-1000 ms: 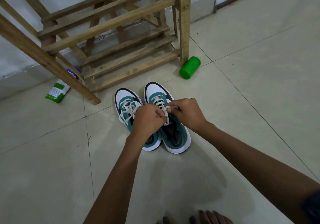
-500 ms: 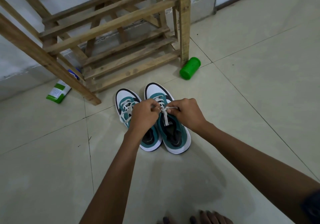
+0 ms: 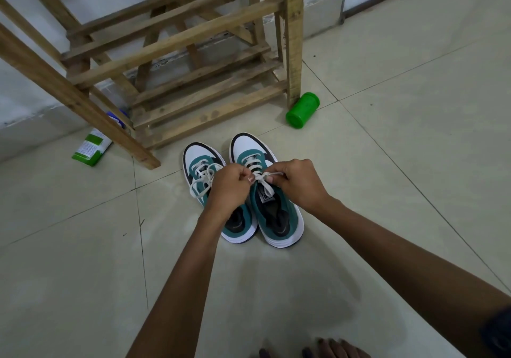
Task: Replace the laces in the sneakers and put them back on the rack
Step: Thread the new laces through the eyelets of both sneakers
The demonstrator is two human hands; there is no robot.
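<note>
Head view: left hand (image 3: 229,189), right hand (image 3: 298,183) grip pinches lace (image 3: 264,180); knot hidden; left hand covers left sneaker (image 3: 204,169).

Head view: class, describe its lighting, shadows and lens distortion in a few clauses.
Head view: soft, dim, even light; a faint broad shadow on the floor tiles beneath the arms; no harsh glare; wide-angle bending splays the wooden rack posts outward; the hands, left and right, look sharp.
</note>
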